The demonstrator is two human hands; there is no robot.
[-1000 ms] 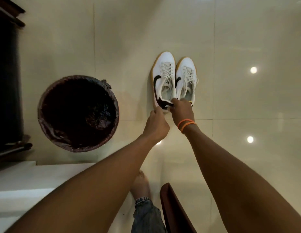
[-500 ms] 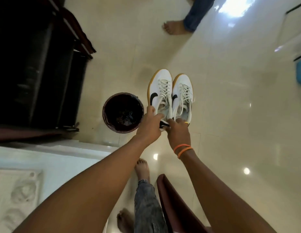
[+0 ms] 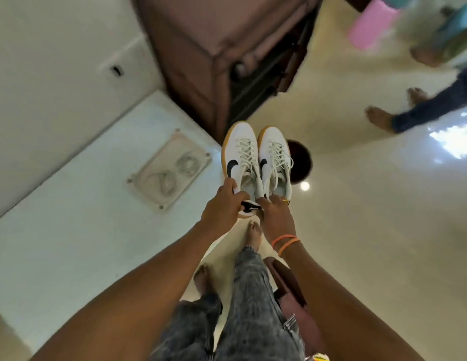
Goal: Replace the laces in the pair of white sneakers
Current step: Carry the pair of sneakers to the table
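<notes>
Two white sneakers with black side marks, tan soles and white laces hang side by side in the air, toes pointing away from me. My left hand grips the heel of the left sneaker. The heel of the right sneaker is held by my right hand, which wears orange bands at the wrist. Both shoes are laced. The two hands touch each other between the heels.
A dark bin sits on the cream tiled floor behind the shoes. A brown cabinet stands ahead. A white counter with an inset plate lies at left. Another person's bare feet are at right. My own legs and feet are below.
The sneakers have been lifted off the floor and carried higher and leftward, toward the white counter. The view has swung up, so the cabinet and counter now fill the left.
</notes>
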